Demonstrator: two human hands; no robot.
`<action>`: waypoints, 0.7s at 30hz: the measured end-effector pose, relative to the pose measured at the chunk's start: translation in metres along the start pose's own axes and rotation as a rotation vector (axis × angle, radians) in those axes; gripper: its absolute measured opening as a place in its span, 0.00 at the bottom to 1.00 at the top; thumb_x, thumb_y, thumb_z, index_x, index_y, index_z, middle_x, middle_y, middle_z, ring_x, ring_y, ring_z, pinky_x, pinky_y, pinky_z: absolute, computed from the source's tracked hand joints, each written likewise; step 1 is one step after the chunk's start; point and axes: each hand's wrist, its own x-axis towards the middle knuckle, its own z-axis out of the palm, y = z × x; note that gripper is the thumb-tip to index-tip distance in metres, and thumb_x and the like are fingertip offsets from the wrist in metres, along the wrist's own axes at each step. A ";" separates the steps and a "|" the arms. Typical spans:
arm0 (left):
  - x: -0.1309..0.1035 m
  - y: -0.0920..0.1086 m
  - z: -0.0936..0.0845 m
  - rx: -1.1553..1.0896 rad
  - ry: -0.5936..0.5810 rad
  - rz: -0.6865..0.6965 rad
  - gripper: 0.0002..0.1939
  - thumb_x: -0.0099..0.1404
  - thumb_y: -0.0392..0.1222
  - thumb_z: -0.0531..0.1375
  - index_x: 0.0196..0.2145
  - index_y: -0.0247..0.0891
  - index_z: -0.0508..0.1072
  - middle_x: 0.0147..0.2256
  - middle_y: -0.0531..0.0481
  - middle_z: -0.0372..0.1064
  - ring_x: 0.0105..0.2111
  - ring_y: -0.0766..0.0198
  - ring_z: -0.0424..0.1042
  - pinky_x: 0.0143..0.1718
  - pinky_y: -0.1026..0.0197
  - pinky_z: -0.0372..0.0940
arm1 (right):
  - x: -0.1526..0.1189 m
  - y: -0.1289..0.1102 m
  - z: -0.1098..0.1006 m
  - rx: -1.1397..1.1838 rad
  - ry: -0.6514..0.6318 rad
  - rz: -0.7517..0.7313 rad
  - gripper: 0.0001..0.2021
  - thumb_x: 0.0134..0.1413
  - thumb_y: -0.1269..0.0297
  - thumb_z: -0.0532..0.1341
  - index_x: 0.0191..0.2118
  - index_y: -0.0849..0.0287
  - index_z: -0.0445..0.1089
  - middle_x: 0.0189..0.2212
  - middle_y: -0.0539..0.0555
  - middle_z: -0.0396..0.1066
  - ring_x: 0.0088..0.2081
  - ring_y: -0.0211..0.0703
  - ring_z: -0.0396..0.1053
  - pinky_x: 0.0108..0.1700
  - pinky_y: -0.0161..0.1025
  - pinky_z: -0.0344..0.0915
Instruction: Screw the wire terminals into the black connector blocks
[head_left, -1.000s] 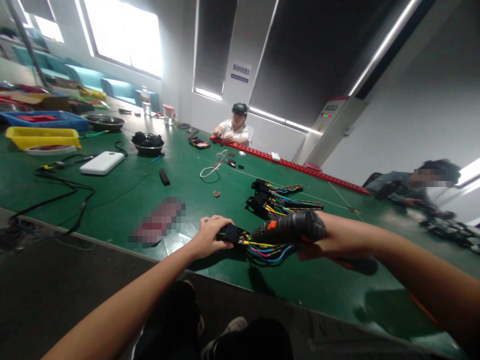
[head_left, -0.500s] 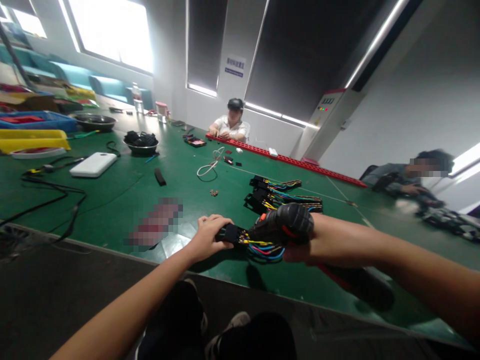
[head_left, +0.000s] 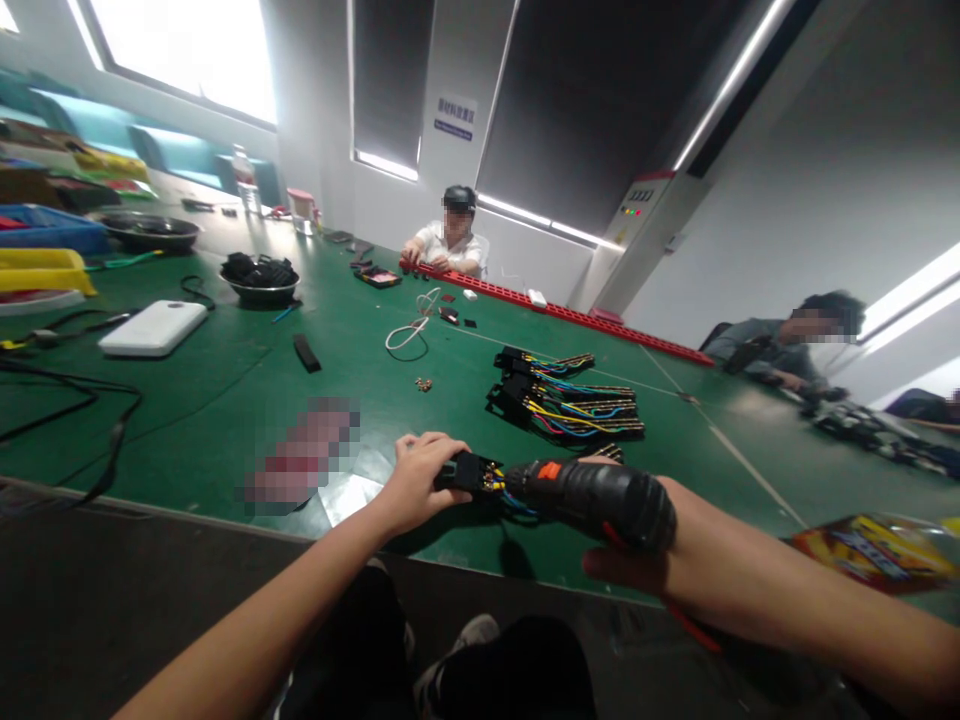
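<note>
My left hand [head_left: 426,482] is closed around a black connector block [head_left: 471,472] near the table's front edge. Yellow and blue wires run from the block's right side, partly hidden below the tool. My right hand [head_left: 637,560] grips a black cordless screwdriver [head_left: 592,495] with orange-red accents. Its nose points left at the wired face of the block; whether the tip touches a screw cannot be made out. Beyond my hands lie several similar wired connector blocks [head_left: 517,390], their wires stretching to the right. A few small brass-coloured screws [head_left: 424,384] sit loose on the green table [head_left: 360,400].
A black strip [head_left: 306,353], a white power bank [head_left: 154,328] and a metal bowl of black parts [head_left: 259,280] stand at left. A white cable [head_left: 405,335] lies farther back. A colourful packet [head_left: 877,550] is at right. Two people sit across the table.
The screwdriver has swung from steeply angled to nearly level and shifted right and down, its nose still at the block. My left hand stays on the block. The view has turned slightly right.
</note>
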 end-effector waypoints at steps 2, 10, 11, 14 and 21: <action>0.000 0.000 0.000 0.003 -0.002 -0.003 0.21 0.58 0.51 0.66 0.48 0.45 0.69 0.48 0.48 0.73 0.53 0.48 0.64 0.51 0.48 0.48 | -0.001 0.003 0.002 0.031 0.026 -0.003 0.23 0.50 0.55 0.67 0.54 0.48 0.72 0.45 0.50 0.75 0.46 0.54 0.70 0.53 0.48 0.66; 0.001 -0.003 0.001 -0.005 -0.006 -0.024 0.23 0.58 0.51 0.67 0.49 0.46 0.70 0.49 0.48 0.73 0.53 0.48 0.64 0.52 0.47 0.47 | -0.017 0.015 0.029 0.265 0.097 0.289 0.16 0.45 0.48 0.68 0.35 0.54 0.72 0.29 0.49 0.69 0.32 0.46 0.64 0.37 0.42 0.66; 0.001 -0.004 0.001 -0.005 -0.012 -0.028 0.22 0.58 0.52 0.67 0.49 0.46 0.70 0.49 0.48 0.73 0.53 0.48 0.64 0.52 0.47 0.47 | -0.019 0.015 0.033 0.335 0.100 0.304 0.18 0.44 0.47 0.69 0.36 0.54 0.71 0.30 0.50 0.70 0.34 0.47 0.65 0.38 0.43 0.66; 0.002 -0.004 0.001 -0.006 -0.022 -0.043 0.22 0.58 0.52 0.67 0.48 0.46 0.70 0.49 0.48 0.73 0.53 0.48 0.64 0.52 0.48 0.48 | -0.022 0.012 0.042 0.612 0.089 0.391 0.26 0.43 0.40 0.68 0.40 0.55 0.70 0.32 0.52 0.71 0.35 0.48 0.67 0.39 0.43 0.66; 0.003 -0.007 0.002 -0.002 -0.020 -0.058 0.21 0.58 0.50 0.67 0.48 0.47 0.70 0.49 0.49 0.73 0.53 0.48 0.65 0.51 0.49 0.49 | -0.024 0.011 0.063 0.856 0.137 0.463 0.27 0.43 0.35 0.66 0.36 0.57 0.70 0.30 0.52 0.71 0.33 0.45 0.68 0.38 0.41 0.66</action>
